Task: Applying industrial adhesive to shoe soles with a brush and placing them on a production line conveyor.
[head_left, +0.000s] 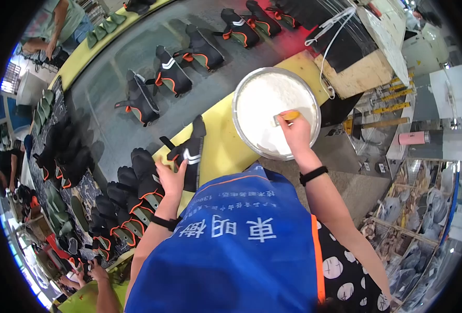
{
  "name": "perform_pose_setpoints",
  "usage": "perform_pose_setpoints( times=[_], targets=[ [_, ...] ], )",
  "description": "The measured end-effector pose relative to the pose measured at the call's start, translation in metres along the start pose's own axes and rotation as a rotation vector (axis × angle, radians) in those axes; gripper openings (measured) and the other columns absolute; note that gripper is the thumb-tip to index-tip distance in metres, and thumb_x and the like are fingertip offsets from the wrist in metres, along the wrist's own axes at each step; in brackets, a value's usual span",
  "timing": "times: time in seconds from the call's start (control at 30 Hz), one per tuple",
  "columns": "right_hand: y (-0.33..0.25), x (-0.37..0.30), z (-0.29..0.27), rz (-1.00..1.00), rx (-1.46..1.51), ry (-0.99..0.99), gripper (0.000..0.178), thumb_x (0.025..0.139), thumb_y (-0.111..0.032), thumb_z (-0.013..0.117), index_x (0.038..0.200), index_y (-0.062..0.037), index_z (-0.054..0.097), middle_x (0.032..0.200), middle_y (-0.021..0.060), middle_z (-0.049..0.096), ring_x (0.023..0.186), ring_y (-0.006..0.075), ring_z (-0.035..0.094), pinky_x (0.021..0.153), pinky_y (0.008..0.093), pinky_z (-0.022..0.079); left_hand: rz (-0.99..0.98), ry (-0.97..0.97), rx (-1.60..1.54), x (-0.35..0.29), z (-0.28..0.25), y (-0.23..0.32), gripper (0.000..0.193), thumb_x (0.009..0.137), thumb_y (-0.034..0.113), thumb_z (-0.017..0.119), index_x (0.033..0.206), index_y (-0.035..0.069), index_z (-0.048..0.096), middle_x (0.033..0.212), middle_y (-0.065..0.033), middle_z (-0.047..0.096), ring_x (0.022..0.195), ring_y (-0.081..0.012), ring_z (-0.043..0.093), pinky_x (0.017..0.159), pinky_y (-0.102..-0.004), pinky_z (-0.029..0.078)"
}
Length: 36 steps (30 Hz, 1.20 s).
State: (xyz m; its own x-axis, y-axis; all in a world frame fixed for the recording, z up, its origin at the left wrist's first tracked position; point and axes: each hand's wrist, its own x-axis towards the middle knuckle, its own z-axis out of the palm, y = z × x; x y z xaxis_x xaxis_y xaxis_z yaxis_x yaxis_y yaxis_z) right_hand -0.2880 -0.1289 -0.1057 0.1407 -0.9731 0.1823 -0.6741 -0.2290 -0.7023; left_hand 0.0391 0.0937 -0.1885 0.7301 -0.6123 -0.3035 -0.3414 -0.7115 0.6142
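Note:
My right hand (pixel 296 135) is closed around a yellow-handled brush (pixel 292 115), whose lower end is down in white paste. The paste fills much of a round metal bowl (pixel 235 112) at the yellow table edge. My left hand (pixel 171 180) has its fingers apart beside a black shoe upper (pixel 193 151) with white chevron stripes. That upper lies on the yellow edge strip; whether my thumb touches it I cannot tell. Left of this hand, several black shoe uppers with orange trim (pixel 129 182) stand packed together.
Several similar uppers (pixel 172 73) sit spaced out on the grey conveyor belt (pixel 111 68). A white cable (pixel 326 57) hangs beside a wooden box at the right. Other people are at the far left (pixel 53 26) and lower left (pixel 100 287). Green insoles (pixel 78 211) lie at the left.

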Motion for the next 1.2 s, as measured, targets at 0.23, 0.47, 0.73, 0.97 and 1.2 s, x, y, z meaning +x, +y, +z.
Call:
perform_pose_setpoints(
  times=[0.23, 0.47, 0.73, 0.97, 1.2],
  targets=[
    [0.009, 0.010, 0.008, 0.049, -0.085, -0.103, 0.018, 0.085, -0.021, 0.076, 0.092, -0.0052, 0.071, 0.086, 0.0125, 0.071, 0.071, 0.0263, 0.069, 0.066, 0.0373, 0.054, 0.280, -0.248, 0.325, 0.000, 0.001, 0.040, 0.104, 0.073, 0.025, 0.083, 0.157, 0.012, 0.022, 0.132, -0.0248, 0.051, 0.118, -0.0381, 0.056, 0.096, -0.0439, 0.050],
    [-0.001, 0.014, -0.038, -0.034, 0.445, 0.115, 0.016, 0.087, -0.016, 0.077, 0.091, -0.0023, 0.071, 0.082, 0.0081, 0.071, 0.068, 0.0154, 0.067, 0.062, 0.0275, 0.053, -0.270, -0.845, -0.967, 0.006, -0.053, 0.072, 0.071, 0.086, 0.010, 0.062, 0.152, 0.005, 0.036, 0.130, -0.0118, 0.060, 0.107, -0.0183, 0.064, 0.091, -0.0310, 0.054],
    [0.019, 0.029, -0.023, -0.039, 0.414, 0.198, 0.012, 0.087, -0.013, 0.076, 0.092, -0.0034, 0.071, 0.086, 0.0087, 0.072, 0.070, 0.0202, 0.068, 0.063, 0.0316, 0.052, -0.165, -1.022, -0.799, -0.027, -0.088, 0.185, 0.073, 0.085, 0.011, 0.062, 0.153, 0.003, 0.035, 0.135, -0.0101, 0.058, 0.115, -0.0158, 0.060, 0.096, -0.0282, 0.050],
    [-0.040, 0.032, -0.088, -0.383, 0.324, -0.048, 0.014, 0.081, -0.016, 0.080, 0.093, -0.0133, 0.073, 0.089, 0.0019, 0.070, 0.090, 0.0220, 0.067, 0.088, 0.0370, 0.046, -0.070, -1.229, -0.451, -0.024, -0.068, 0.234, 0.080, 0.082, 0.013, 0.063, 0.155, 0.004, 0.030, 0.134, -0.0125, 0.058, 0.112, -0.0178, 0.063, 0.095, -0.0310, 0.054],
    [-0.068, 0.032, -0.096, -0.721, 0.386, -0.217, 0.015, 0.079, -0.015, 0.080, 0.092, -0.0165, 0.072, 0.092, -0.0029, 0.069, 0.092, 0.0175, 0.064, 0.092, 0.0360, 0.042, -0.052, -1.258, -0.327, -0.028, -0.061, 0.254, 0.077, 0.080, 0.012, 0.063, 0.151, 0.003, 0.034, 0.129, -0.0130, 0.059, 0.111, -0.0181, 0.063, 0.095, -0.0312, 0.053]
  ],
)
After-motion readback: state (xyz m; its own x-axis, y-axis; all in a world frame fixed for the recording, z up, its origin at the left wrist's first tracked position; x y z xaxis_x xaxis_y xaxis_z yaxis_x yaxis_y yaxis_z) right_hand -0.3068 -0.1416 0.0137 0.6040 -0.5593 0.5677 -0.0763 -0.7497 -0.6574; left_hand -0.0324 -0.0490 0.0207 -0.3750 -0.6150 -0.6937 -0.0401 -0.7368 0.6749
